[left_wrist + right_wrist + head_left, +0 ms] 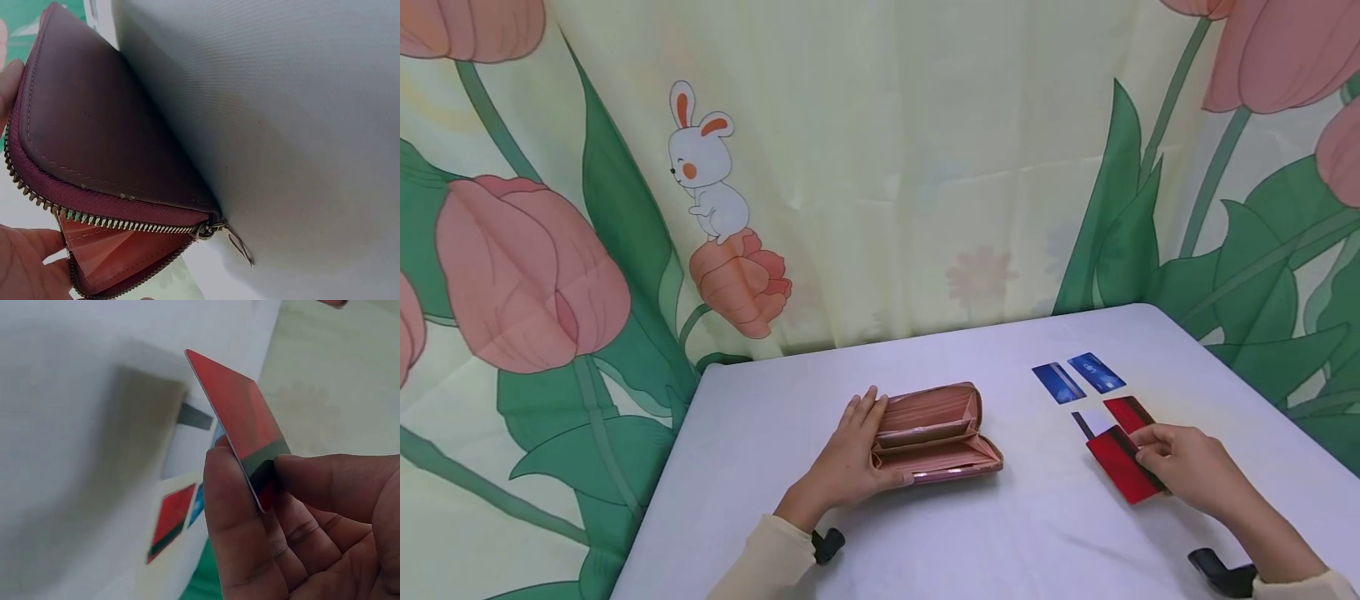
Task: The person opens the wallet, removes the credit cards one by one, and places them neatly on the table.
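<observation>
My left hand [847, 454] holds a pinkish-brown zip wallet [936, 433] by its left end, thumb at the front and fingers at the back. The wallet gapes, with its folded inner pockets showing; in the left wrist view its metal zip [112, 222] is undone. Between thumb and fingers my right hand [1195, 467] pinches a red card [240, 412] with a dark stripe, tilted and raised off the table. Below it lies a white card [186, 450] with a dark stripe, partly covered in the head view. A second red card [1122, 408] lies beside that.
Two blue cards [1060, 383] lie side by side farther back on the white-covered table [760, 433]. A curtain [887, 208] printed with tulips and a rabbit hangs right behind the table's far edge. Dark wrist-worn pieces [1217, 571] stick out near both cuffs.
</observation>
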A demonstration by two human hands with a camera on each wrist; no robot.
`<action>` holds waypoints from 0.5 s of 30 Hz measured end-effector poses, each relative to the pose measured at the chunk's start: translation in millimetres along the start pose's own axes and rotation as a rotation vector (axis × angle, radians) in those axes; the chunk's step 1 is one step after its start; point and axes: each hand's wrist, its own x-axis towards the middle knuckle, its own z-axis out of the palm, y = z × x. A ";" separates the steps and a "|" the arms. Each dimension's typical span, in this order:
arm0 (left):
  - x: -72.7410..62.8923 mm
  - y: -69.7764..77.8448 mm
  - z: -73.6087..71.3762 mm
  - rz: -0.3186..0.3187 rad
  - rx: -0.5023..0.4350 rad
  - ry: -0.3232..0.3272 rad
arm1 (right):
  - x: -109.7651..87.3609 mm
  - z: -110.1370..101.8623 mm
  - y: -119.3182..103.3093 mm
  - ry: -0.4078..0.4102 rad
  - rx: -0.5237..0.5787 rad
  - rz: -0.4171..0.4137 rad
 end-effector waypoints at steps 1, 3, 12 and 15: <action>-0.1 0.0 -0.3 0.000 0.000 0.001 | -0.8 1.3 3.5 -0.007 0.000 0.012; -0.4 -0.1 -1.0 -0.001 0.000 0.002 | -2.2 3.9 9.9 -0.017 0.005 0.034; -0.3 -0.3 -3.4 -0.002 0.002 0.004 | -5.1 12.2 28.4 -0.084 0.050 0.140; 0.2 -0.7 -3.2 0.009 0.002 0.008 | -7.1 14.2 32.2 -0.104 0.021 0.157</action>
